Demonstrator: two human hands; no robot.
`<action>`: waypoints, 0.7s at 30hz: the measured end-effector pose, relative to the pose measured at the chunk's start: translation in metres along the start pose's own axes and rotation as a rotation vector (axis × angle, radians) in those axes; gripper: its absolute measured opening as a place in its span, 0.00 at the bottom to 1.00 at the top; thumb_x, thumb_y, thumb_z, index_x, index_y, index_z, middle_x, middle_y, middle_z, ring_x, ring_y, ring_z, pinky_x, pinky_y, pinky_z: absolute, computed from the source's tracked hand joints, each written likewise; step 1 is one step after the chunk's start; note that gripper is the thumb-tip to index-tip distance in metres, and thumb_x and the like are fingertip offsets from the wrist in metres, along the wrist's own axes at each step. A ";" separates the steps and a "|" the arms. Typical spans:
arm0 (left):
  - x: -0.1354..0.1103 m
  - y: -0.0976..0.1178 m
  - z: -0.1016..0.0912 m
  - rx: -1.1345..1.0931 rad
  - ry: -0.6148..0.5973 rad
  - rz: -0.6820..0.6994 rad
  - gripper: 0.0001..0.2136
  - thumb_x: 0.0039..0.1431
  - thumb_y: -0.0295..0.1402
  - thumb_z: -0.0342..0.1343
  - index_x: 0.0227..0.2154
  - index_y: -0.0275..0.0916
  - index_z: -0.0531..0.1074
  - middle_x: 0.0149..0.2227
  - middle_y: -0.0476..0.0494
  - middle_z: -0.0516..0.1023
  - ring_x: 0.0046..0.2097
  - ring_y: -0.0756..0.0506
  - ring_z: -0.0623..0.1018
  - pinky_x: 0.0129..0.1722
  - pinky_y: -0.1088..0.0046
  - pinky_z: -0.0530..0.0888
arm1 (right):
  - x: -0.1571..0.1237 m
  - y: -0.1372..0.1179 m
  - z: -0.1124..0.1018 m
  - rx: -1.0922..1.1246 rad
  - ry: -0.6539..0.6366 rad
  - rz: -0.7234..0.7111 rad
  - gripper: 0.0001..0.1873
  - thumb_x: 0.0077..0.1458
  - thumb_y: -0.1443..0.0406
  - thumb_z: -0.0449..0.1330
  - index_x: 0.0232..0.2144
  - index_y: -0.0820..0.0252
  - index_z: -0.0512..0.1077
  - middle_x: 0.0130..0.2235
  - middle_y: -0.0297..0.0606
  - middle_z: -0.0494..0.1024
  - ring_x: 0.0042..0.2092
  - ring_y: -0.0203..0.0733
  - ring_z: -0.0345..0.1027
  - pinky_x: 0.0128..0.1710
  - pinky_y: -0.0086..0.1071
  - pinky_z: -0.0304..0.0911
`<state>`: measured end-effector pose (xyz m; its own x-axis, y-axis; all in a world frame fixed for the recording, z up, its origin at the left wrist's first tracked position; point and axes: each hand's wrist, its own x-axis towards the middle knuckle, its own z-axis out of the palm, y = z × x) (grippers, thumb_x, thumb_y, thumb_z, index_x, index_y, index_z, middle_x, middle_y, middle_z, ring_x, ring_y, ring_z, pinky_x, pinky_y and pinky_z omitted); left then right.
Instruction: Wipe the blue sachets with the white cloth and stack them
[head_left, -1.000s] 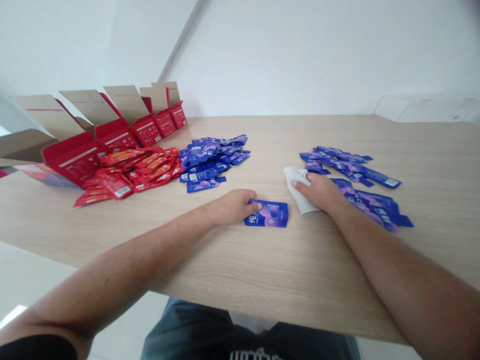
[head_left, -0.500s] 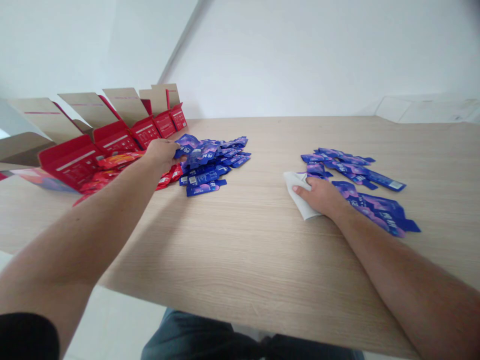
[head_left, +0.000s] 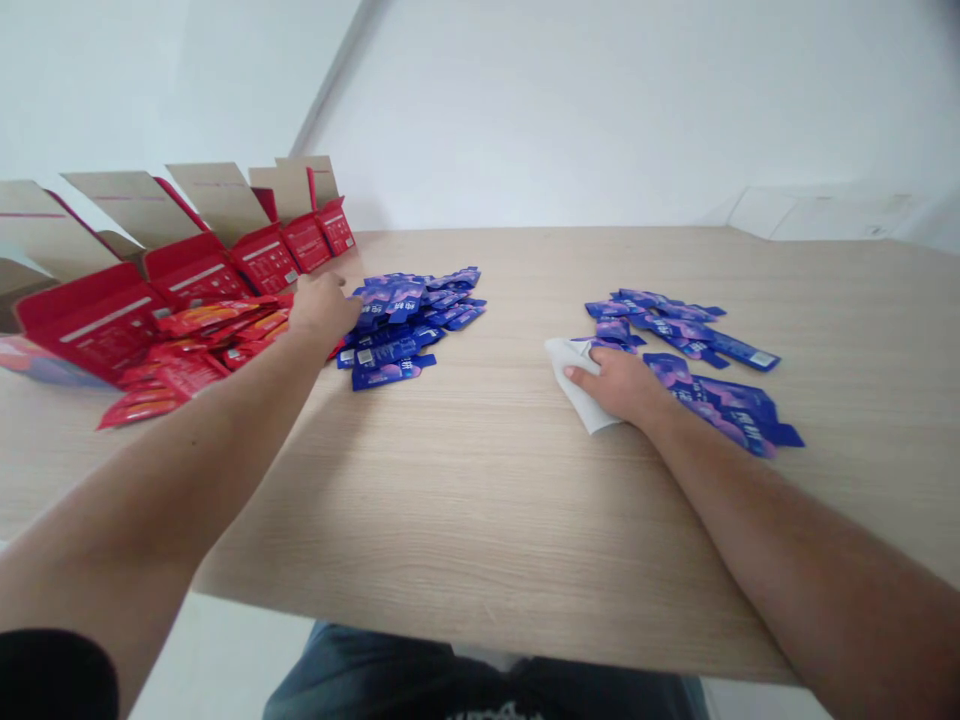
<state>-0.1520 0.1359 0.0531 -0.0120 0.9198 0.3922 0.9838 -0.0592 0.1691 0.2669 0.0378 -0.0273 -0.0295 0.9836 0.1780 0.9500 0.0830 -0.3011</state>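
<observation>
My left hand (head_left: 322, 305) reaches out to the left edge of a heap of blue packets (head_left: 409, 320). Its fingers are curled on a blue packet (head_left: 390, 297) at the top of that heap. My right hand (head_left: 619, 385) rests on the table (head_left: 487, 500) with its fingers bent over a crumpled white cloth (head_left: 574, 390), which it holds down. Just right of that hand, and partly under my wrist, lies a second spread of blue packets (head_left: 701, 375).
A pile of red packets (head_left: 202, 345) lies left of the blue heap. Behind it stands a row of open red cardboard boxes (head_left: 187, 270) with their flaps up. The table's near edge runs across the bottom, with my lap below it. A white wall rises behind.
My left hand carried one blue packet from the middle of the table over to the left heap, then dropped lower onto it. My right hand stayed on the cloth.
</observation>
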 end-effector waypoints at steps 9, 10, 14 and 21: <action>-0.058 0.110 0.020 -0.177 -0.212 0.305 0.17 0.60 0.45 0.51 0.47 0.43 0.73 0.36 0.48 0.78 0.35 0.46 0.76 0.36 0.70 0.70 | 0.005 0.022 -0.044 0.103 0.250 0.043 0.25 0.63 0.48 0.50 0.47 0.60 0.72 0.45 0.46 0.80 0.45 0.49 0.73 0.41 0.34 0.64; -0.068 0.128 0.024 -0.216 -0.278 0.367 0.17 0.59 0.45 0.52 0.46 0.43 0.74 0.36 0.48 0.79 0.36 0.46 0.76 0.36 0.71 0.71 | 0.007 0.032 -0.050 0.166 0.316 0.069 0.25 0.63 0.48 0.50 0.47 0.61 0.72 0.43 0.46 0.80 0.44 0.50 0.73 0.41 0.35 0.65; -0.102 0.197 0.042 -0.300 -0.458 0.611 0.15 0.58 0.41 0.52 0.44 0.43 0.76 0.37 0.48 0.80 0.37 0.46 0.78 0.39 0.71 0.72 | 0.014 0.068 -0.062 0.471 0.487 0.186 0.29 0.61 0.44 0.49 0.43 0.62 0.73 0.38 0.44 0.79 0.38 0.48 0.74 0.35 0.36 0.67; -0.103 0.294 0.073 -0.314 -0.402 0.701 0.14 0.60 0.39 0.50 0.43 0.40 0.76 0.41 0.43 0.81 0.43 0.43 0.78 0.45 0.68 0.72 | 0.022 0.085 -0.063 0.633 0.626 0.174 0.30 0.61 0.43 0.48 0.42 0.62 0.73 0.36 0.42 0.77 0.38 0.45 0.73 0.33 0.33 0.67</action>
<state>0.1519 0.0521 -0.0039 0.7011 0.6948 0.1602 0.6450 -0.7138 0.2730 0.3664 0.0564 0.0097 0.4489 0.7387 0.5028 0.5710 0.1957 -0.7973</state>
